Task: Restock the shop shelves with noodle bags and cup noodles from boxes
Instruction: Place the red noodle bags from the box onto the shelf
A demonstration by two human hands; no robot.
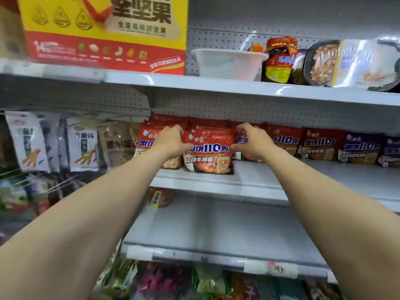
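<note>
we pinch red plastic noodle bag [208, 152] at 9 and 3 o'clock edges: left hand [171, 142], right hand [252, 142]. likely light, slippery, brittle inside.

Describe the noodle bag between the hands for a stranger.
On the grey metal middle shelf, below the yellow-and-red carton, stands a row of red noodle bags. The red plastic noodle bag between the left hand and right hand sits forward of its neighbours.
</note>
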